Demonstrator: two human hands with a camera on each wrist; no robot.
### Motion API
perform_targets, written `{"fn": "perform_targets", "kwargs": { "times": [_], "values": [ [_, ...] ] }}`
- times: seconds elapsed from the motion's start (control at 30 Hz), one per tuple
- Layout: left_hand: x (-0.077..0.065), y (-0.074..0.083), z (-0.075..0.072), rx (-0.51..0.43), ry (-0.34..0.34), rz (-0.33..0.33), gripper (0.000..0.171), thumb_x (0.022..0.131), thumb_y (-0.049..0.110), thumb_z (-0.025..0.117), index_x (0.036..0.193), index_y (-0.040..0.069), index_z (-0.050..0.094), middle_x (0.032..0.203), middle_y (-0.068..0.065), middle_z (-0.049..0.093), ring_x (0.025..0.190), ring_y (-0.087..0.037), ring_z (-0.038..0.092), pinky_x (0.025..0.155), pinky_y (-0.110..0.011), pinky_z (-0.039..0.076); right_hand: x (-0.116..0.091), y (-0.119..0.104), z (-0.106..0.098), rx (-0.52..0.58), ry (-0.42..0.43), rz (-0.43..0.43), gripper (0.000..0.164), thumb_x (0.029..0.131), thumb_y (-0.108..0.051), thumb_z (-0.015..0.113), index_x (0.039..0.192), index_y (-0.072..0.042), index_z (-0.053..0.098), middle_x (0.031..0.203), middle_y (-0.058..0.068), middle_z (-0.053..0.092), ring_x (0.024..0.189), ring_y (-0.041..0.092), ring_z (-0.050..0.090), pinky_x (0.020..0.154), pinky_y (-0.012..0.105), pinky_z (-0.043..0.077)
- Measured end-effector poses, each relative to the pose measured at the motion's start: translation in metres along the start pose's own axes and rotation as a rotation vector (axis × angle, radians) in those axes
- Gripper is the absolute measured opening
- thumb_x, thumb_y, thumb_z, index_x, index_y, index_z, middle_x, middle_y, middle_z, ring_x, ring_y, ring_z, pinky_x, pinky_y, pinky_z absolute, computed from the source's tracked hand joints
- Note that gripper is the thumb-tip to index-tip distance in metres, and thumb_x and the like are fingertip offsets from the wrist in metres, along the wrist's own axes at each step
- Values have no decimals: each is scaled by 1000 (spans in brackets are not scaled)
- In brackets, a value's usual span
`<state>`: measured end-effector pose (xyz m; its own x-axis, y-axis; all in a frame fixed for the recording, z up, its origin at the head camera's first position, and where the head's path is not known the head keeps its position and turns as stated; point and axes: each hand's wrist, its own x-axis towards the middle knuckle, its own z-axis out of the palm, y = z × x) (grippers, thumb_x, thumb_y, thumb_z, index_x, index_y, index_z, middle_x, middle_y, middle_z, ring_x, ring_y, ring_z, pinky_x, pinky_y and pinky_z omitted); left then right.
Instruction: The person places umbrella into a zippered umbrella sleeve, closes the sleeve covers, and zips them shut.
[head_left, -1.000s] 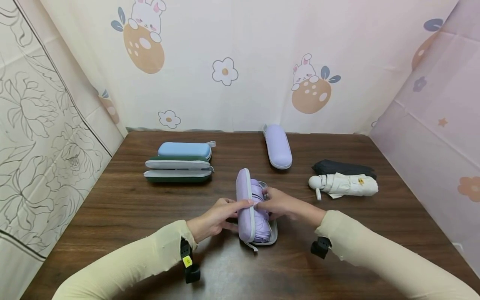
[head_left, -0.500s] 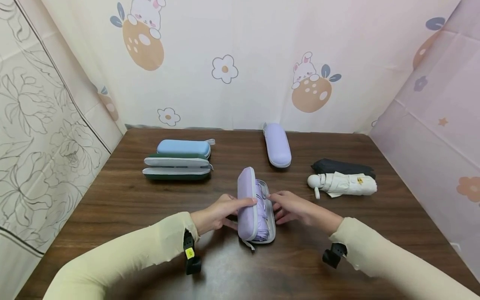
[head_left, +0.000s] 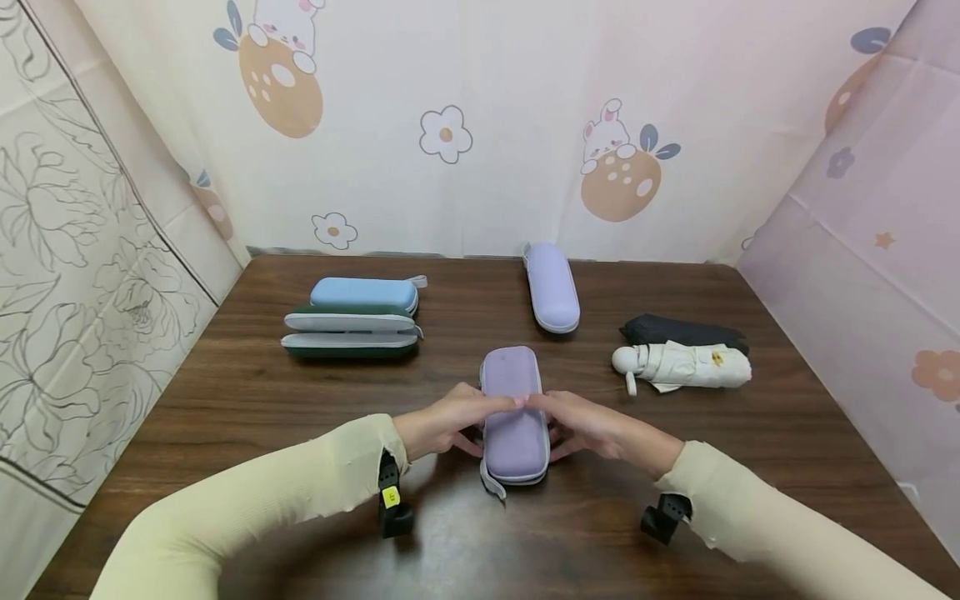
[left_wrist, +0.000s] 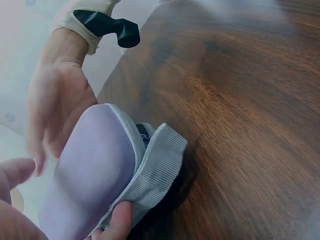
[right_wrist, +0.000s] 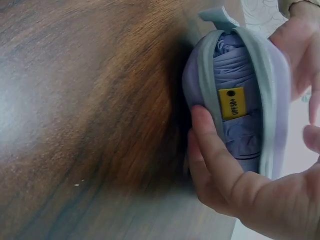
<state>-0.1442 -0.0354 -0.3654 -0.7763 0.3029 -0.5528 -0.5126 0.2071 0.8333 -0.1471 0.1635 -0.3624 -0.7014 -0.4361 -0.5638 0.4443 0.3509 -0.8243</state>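
The purple case (head_left: 517, 454) lies on the dark wooden table (head_left: 300, 442) just below and right of the head view's centre, its long side running up the frame; the left hand (head_left: 450, 417) grips it from the left and the right hand (head_left: 588, 423) from the right, thumbs meeting on top of the lid and fingers bent against the sides; thumbs and hands hide part of the lid's middle and both long edges. The right wrist view shows the zip parted along one side, with folded purple fabric (right_wrist: 237, 72) and a yellow label (right_wrist: 232, 103) in the gap; a grey strap (head_left: 491, 482) trails from the case's lower left corner.

Straight above the purple case, apart from it, lies a lilac case (head_left: 553, 292); to the left of centre an open-mouthed green case (head_left: 348, 350) sits in front of a blue case (head_left: 363, 292), hiding its lower part; to the right a white umbrella (head_left: 693, 365) lies against a black folded bundle (head_left: 678, 332), covering its near edge; a patterned curtain (head_left: 517, 83) backs the table along the top of the frame.
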Motion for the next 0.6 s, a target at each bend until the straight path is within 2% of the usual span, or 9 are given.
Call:
{"fn": "perform_targets", "kwargs": {
  "times": [0.13,0.2,0.3,0.47,0.6],
  "values": [
    [1,-4,-3,-37,18,-9,26,84,22,68,92,0,58,110,-13,50,102,-28,48,72,-51,54,3,3,-2,12,19,8,62,98,-28,52,137,12,26,106,19,61,87,23,64,76,43,54],
    [2,-8,-5,-43,30,-10,23,85,20,66,92,0,57,106,-12,51,100,-27,48,73,-50,54,5,5,-3,15,22,10,64,98,-27,53,139,12,23,104,19,63,85,23,65,75,43,55],
    [2,-13,-6,-39,39,-21,29,86,20,66,101,-4,58,106,-13,56,99,-27,53,75,-47,55,7,6,-5,19,18,9,63,98,-27,53,139,11,23,101,17,64,84,23,65,75,42,55],
    [3,-19,-5,-45,30,-23,48,87,20,67,118,-13,50,108,-19,58,99,-30,58,76,-47,54,8,7,-6,18,18,8,62,98,-26,55,137,11,25,102,17,63,85,23,65,77,41,54],
    [5,-19,-3,-63,23,-18,49,87,18,68,119,-14,48,105,-19,59,95,-28,59,75,-47,55,9,7,-6,19,41,19,63,97,-25,56,138,11,24,106,20,60,85,23,64,78,41,54]
  ]
}}
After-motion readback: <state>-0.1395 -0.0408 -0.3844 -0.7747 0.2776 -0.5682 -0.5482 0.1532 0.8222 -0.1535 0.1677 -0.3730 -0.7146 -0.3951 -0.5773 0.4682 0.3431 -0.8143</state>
